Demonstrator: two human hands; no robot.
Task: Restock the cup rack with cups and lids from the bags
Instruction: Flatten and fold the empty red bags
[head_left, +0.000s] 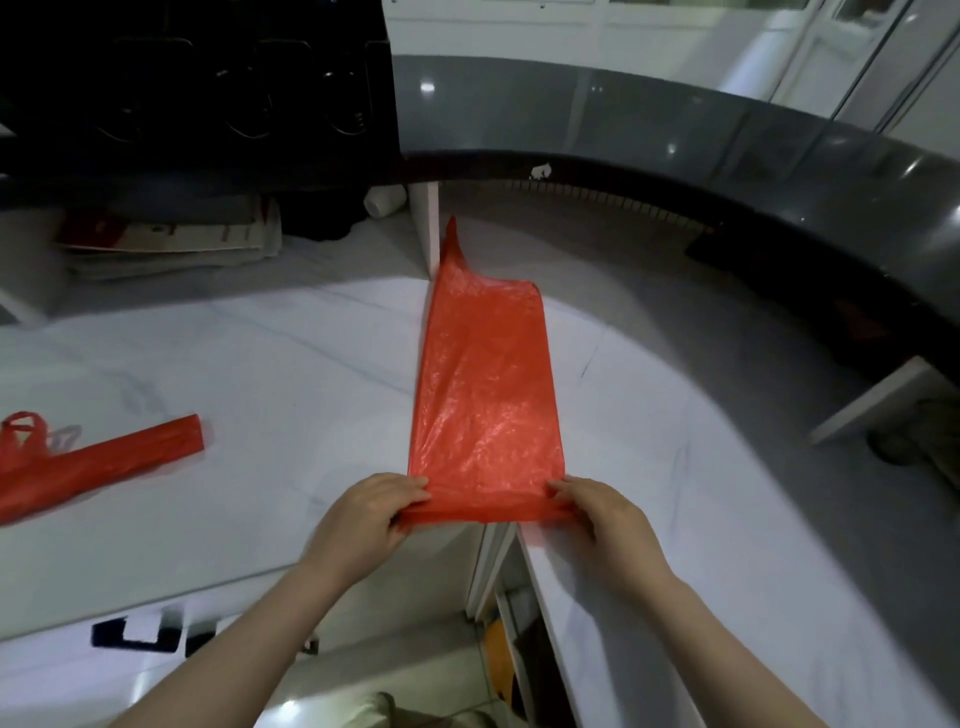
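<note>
An empty red plastic bag (485, 379) lies flat and stretched out on the white marble counter (260, 374), its handle end pointing away from me. My left hand (376, 514) pinches the bag's near left corner. My right hand (597, 514) pinches the near right corner. The near edge is folded over between both hands. A second red plastic bag (104, 462), folded into a long narrow strip, lies at the left of the counter. The black cup rack (208, 88) stands at the back left, its contents too dark to make out.
A raised curved grey counter ledge (727, 124) runs along the back and right. A stack of papers and flat bags (171, 239) lies under the rack. A white cup (384, 200) lies on its side nearby. A gap between counter sections opens below my hands.
</note>
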